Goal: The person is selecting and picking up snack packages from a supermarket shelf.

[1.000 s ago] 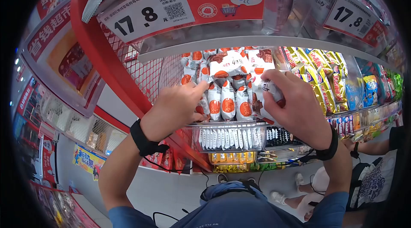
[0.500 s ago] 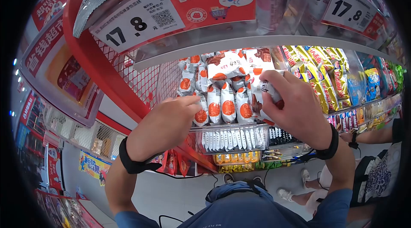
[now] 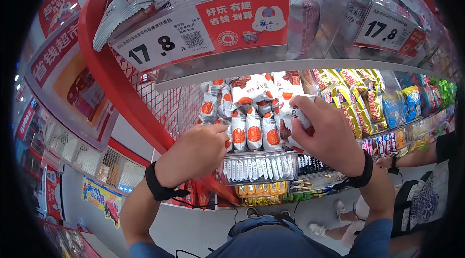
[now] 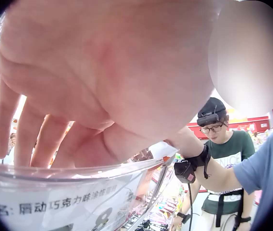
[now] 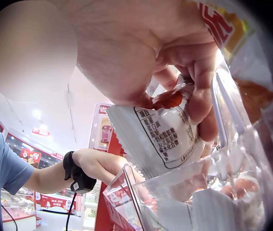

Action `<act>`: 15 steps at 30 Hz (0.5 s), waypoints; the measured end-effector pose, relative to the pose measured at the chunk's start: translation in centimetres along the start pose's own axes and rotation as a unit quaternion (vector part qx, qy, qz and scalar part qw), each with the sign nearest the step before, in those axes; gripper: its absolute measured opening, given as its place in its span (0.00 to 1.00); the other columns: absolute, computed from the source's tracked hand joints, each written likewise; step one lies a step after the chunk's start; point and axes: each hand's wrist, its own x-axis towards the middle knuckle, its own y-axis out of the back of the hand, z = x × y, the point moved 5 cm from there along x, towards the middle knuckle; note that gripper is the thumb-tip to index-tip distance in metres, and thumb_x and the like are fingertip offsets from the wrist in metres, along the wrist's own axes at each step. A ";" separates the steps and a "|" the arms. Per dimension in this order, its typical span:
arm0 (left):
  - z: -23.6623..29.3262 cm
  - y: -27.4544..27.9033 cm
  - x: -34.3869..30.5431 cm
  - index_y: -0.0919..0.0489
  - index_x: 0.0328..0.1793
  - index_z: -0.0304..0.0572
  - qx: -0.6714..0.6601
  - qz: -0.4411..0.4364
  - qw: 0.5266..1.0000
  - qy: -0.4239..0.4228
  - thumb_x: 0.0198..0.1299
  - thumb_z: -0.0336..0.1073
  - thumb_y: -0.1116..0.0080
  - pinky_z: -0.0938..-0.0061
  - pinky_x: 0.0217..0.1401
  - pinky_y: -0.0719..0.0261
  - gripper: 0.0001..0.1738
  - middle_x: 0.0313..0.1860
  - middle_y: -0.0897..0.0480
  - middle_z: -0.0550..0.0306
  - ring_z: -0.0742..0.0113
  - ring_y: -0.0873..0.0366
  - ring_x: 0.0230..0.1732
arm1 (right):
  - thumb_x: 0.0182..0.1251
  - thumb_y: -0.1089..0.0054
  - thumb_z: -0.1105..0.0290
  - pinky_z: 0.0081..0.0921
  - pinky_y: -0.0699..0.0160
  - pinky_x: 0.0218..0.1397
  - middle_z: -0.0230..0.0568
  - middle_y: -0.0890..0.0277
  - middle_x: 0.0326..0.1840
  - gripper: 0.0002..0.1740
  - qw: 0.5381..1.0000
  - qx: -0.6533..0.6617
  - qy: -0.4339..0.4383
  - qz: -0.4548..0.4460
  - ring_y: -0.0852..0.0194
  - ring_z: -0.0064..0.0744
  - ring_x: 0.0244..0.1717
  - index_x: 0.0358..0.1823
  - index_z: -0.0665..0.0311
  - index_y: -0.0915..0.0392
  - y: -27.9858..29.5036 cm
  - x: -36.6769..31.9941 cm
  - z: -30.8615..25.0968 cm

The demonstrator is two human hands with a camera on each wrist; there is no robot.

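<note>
A clear bin point(image 3: 259, 153) holds white-wrapped cakes point(image 3: 238, 132) with round orange-red marks, several laid upright in a row at the front. My right hand point(image 3: 329, 134) is at the bin's right side and pinches one wrapped cake point(image 5: 163, 139) between thumb and fingers; its wrapper shows printed text in the right wrist view. My left hand point(image 3: 193, 154) reaches over the bin's front left corner. In the left wrist view its fingers point(image 4: 28, 130) extend down behind the bin's labelled front wall point(image 4: 74, 197), and their tips are hidden from the head view.
Overhanging the bin is an upper shelf with a price sign point(image 3: 203, 25). A red mesh frame point(image 3: 131, 98) borders the left. Yellow-wrapped snacks point(image 3: 356, 98) fill the neighbouring bin, and lower rows hold white packets point(image 3: 259, 167). Another person's arm point(image 3: 411, 158) is at the right.
My left hand has drawn back left from the middle of the cakes to the bin's front left corner. My right hand keeps its grip at the right side. The head view has shifted slightly.
</note>
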 end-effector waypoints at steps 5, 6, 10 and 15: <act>0.7 1.6 0.3 0.20 0.45 0.34 -0.052 0.022 0.997 0.042 0.58 0.28 0.45 0.58 0.54 0.22 0.10 0.51 0.20 0.48 0.49 0.19 0.49 | 0.62 0.39 0.70 0.41 0.26 0.28 0.47 0.30 0.28 0.14 1.000 -0.025 0.017 -0.009 0.26 0.46 0.25 0.48 0.65 0.28 0.4 0.1 -0.5; 1.4 2.5 0.5 0.20 0.45 0.35 -0.060 0.047 0.997 0.035 0.58 0.28 0.44 0.58 0.55 0.22 0.10 0.52 0.20 0.48 0.48 0.20 0.50 | 0.63 0.39 0.70 0.41 0.26 0.28 0.47 0.31 0.28 0.14 1.000 -0.022 0.020 -0.009 0.26 0.45 0.25 0.48 0.65 0.28 0.5 0.1 -0.6; 2.0 3.1 2.4 0.25 0.59 0.40 -0.027 0.131 0.991 -0.011 0.57 0.32 0.39 0.53 0.63 0.27 0.22 0.66 0.28 0.41 0.41 0.26 0.63 | 0.64 0.39 0.68 0.40 0.26 0.29 0.46 0.31 0.28 0.15 0.999 -0.023 0.028 -0.012 0.26 0.44 0.25 0.49 0.66 0.28 0.3 -0.1 -0.8; 1.7 2.6 5.3 0.35 0.75 0.43 0.086 0.119 0.989 -0.007 0.56 0.36 0.36 0.51 0.69 0.30 0.39 0.74 0.36 0.37 0.39 0.32 0.70 | 0.66 0.38 0.65 0.38 0.25 0.29 0.45 0.31 0.28 0.16 0.998 -0.042 0.053 -0.005 0.25 0.44 0.25 0.49 0.67 0.27 0.5 -0.2 -1.1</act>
